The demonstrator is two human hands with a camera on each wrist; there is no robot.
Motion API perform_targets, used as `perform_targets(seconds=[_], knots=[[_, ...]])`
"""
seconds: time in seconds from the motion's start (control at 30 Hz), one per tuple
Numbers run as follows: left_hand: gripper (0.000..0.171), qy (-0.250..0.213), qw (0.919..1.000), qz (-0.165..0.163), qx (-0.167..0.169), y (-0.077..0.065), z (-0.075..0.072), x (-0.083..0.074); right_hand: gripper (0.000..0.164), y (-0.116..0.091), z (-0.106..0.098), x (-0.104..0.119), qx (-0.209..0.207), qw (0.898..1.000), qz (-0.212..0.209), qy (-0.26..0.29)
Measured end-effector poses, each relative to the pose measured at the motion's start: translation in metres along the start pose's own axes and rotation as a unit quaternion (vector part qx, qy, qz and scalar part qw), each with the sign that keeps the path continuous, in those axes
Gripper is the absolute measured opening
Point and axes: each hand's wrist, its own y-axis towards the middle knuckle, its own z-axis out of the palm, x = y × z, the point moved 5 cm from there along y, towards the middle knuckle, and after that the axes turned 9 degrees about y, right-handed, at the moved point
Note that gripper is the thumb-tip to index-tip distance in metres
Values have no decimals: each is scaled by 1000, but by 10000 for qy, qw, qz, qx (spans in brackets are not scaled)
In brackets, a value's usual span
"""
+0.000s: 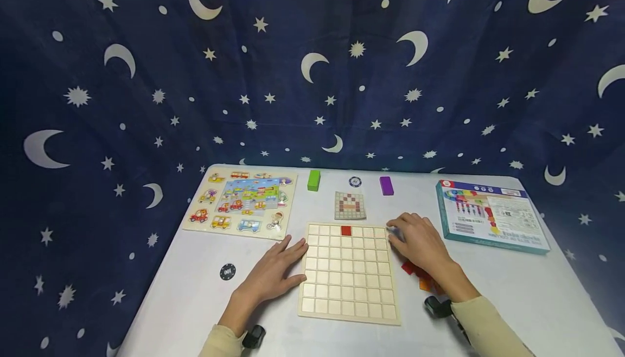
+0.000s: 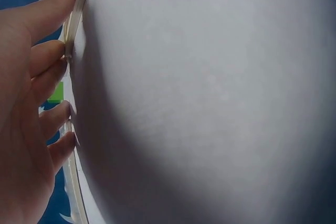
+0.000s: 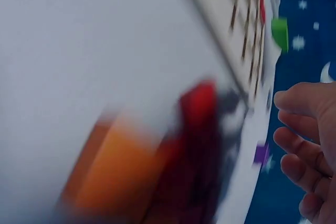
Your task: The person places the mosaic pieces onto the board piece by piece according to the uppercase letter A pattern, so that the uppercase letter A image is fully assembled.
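Observation:
A pale wooden grid board (image 1: 348, 278) lies flat on the white table, with a single red square tile (image 1: 346, 230) in its far row. My left hand (image 1: 273, 270) has its fingers spread, and the fingertips rest at the board's left edge. By the far right corner of the board is my right hand (image 1: 422, 243), its fingers loosely bent; in the right wrist view nothing shows between them. Partly hidden under the right forearm is a loose pile of red and orange tiles (image 1: 425, 283). Blurred orange tiles (image 3: 115, 171) appear close up in the right wrist view.
Beyond the board lies a small pattern card (image 1: 349, 213), with a green block (image 1: 314, 180), a poker chip (image 1: 355, 182) and a purple block (image 1: 386, 185) behind. A vehicle puzzle (image 1: 234, 225) sits left, a flat box (image 1: 493, 216) right. Another chip (image 1: 227, 272) lies left.

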Motion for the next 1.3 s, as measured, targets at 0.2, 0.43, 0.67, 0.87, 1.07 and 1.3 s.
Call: perform_targets(seconds=[0.2,0.43,0.67,0.87,1.07,1.3], knots=[[72,-58,10000,-50,-43,-3,-1,3,37,-22,-13,-38,134,9988,473,45],[72,5,9999,-23,-140,-5,0,4,39,-39,-22,-55,419,9975,498,-260],[71,-32,9999,5,-145,-5,2,4,41,-45,-21,-61,659,9956,482,-452],[72,13,9998,25,-205,-5,2,3,42,-45,-22,-64,719,9951,491,-470],[72,-35,9997,73,-210,-4,0,0,42,-44,-25,-65,442,9970,475,-429],[71,-87,9999,43,-95,-2,-2,-1,42,-32,-20,-48,135,9988,383,-279]])
